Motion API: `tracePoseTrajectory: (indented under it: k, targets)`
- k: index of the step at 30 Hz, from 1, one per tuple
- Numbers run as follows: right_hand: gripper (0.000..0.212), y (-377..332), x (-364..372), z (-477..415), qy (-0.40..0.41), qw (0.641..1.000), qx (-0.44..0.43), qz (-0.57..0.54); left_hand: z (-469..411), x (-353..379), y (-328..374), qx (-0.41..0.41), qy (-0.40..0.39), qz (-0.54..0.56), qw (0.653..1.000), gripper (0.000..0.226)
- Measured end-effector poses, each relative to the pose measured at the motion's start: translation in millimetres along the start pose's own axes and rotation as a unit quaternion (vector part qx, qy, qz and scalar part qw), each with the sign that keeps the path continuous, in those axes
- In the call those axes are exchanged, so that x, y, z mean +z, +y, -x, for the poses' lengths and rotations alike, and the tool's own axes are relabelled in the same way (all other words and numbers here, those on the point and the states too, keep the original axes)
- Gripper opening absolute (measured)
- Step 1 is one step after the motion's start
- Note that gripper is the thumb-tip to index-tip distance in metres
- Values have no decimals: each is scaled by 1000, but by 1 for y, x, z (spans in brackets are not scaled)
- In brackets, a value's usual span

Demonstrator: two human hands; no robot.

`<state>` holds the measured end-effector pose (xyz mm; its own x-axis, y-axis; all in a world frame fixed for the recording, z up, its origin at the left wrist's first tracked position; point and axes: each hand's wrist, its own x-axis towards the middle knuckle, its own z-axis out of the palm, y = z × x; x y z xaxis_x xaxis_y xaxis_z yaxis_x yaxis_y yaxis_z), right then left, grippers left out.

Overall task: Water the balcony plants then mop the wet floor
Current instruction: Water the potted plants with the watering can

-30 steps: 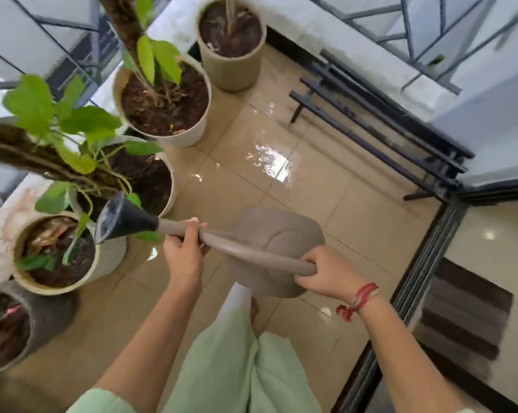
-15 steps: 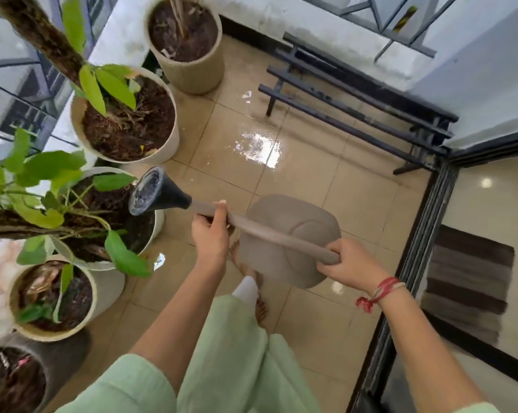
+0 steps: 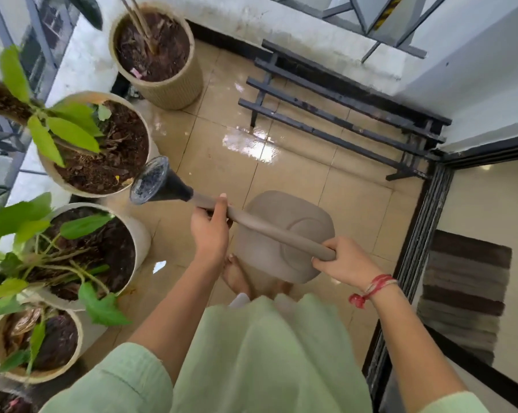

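Over the wet balcony floor, the watering can hangs between both hands. The left hand is wrapped round the spout just behind the black rose, which overlaps the near rim of a white pot. The right hand grips the rear end of the long handle, with the can's body below and between the two hands.
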<state>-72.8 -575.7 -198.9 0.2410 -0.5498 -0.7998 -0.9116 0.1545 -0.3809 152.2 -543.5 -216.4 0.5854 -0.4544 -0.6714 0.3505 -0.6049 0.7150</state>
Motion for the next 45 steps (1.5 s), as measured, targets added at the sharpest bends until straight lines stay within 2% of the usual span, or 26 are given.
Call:
tracePoseTrajectory:
  k: [12,15,18,19,24,27,29,33,38,45]
  targets:
    - [19,46,-106,-70,25,999,-2,-19,-32,126,39,23,-22,-4,999,22]
    - [24,66,-140,-91,39,998,1,-40,-44,176,52,24,-24,-6,999,20]
    - [35,85,-174,-116,52,997,5,-54,-66,225,60,28,-46,1,999,5]
    - [38,91,-185,-126,58,997,7,-48,-74,241,63,31,-57,2,998,8]
    - [42,110,-225,-174,88,996,7,-26,-123,318,64,-37,-69,56,995,15]
    - [36,119,-252,-201,104,994,12,-19,-152,360,67,-65,-84,62,992,7]
    - [33,125,-272,-220,123,992,9,-24,-172,384,74,-67,-90,56,992,17]
    - [27,130,-302,-258,107,994,13,-12,-200,412,86,-78,-110,34,990,41]
    - [23,125,-328,-290,81,996,10,46,-213,425,85,-131,-86,73,985,47]
    - [23,125,-331,-304,95,993,6,67,-229,424,88,-166,-109,84,976,53]
